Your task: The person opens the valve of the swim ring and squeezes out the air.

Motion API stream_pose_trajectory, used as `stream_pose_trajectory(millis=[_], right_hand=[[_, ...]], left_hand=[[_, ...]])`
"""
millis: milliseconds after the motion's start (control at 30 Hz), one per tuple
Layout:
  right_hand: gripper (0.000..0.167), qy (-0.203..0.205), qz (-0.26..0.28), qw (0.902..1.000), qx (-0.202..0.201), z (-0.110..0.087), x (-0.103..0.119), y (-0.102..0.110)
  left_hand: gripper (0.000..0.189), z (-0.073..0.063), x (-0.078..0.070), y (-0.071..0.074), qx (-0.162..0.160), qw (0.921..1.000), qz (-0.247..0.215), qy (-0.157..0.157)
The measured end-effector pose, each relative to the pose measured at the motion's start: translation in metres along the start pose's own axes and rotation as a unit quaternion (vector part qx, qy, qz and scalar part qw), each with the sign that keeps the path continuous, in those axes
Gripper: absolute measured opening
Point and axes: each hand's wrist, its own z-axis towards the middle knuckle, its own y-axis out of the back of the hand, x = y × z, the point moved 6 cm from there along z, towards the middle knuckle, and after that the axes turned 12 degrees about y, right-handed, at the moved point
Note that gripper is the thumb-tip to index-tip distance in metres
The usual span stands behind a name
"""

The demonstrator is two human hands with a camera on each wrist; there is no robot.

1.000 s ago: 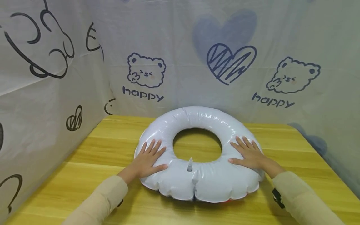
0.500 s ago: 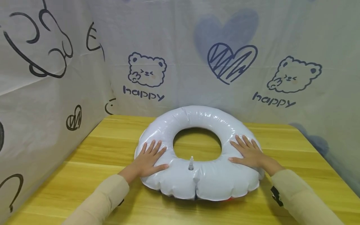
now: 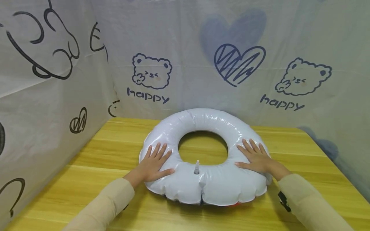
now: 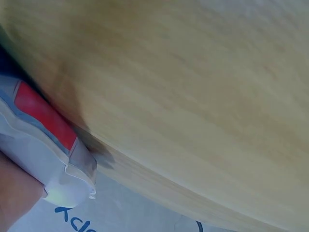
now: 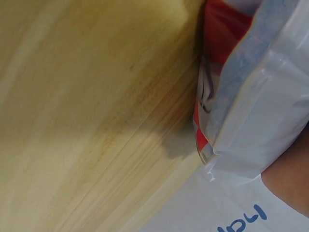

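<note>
A white inflated swim ring [image 3: 205, 118] lies on the wooden table, its clear valve [image 3: 197, 167] sticking up on the near side of the hole. My left hand [image 3: 153, 164] rests flat on the ring's left side with fingers spread. On the right side my right hand [image 3: 255, 158] lies the same way, fingers straight and apart. In the left wrist view the underside of the swim ring [image 4: 46, 116] shows a red patch. Red also marks the lower face of the swim ring [image 5: 251, 111] in the right wrist view. Only a bit of each hand enters the wrist views.
The yellow wooden table [image 3: 95, 179] extends around the ring on every side. Behind it hangs a pale cloth [image 3: 190, 38] printed with bears, hearts and "happy"; another printed cloth [image 3: 37, 106] hangs at the left. The table's right edge slants toward the near right corner.
</note>
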Motion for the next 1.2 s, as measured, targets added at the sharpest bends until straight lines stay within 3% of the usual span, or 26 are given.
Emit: stream_pose_trajectory(millis=[400,600,833,1200], right_hand=[[0.084,0.008,0.005,0.9999,-0.008,0.001,-0.003,-0.006],[0.086,0.008,0.005,0.9999,-0.007,0.004,-0.003,-0.010],[0.088,0.008,0.004,1.0000,0.001,0.003,-0.003,-0.012],[0.090,0.002,0.004,0.9999,0.013,0.001,-0.003,-0.013]], left_hand=[[0.087,-0.003,-0.001,0.001,-0.019,0.9991,-0.033,-0.017],[0.080,0.000,0.002,0.000,-0.025,0.9995,-0.020,-0.006],[0.085,-0.002,-0.001,0.001,-0.045,0.9976,-0.046,-0.025],[0.074,0.002,0.000,-0.001,-0.024,0.9997,-0.005,-0.002]])
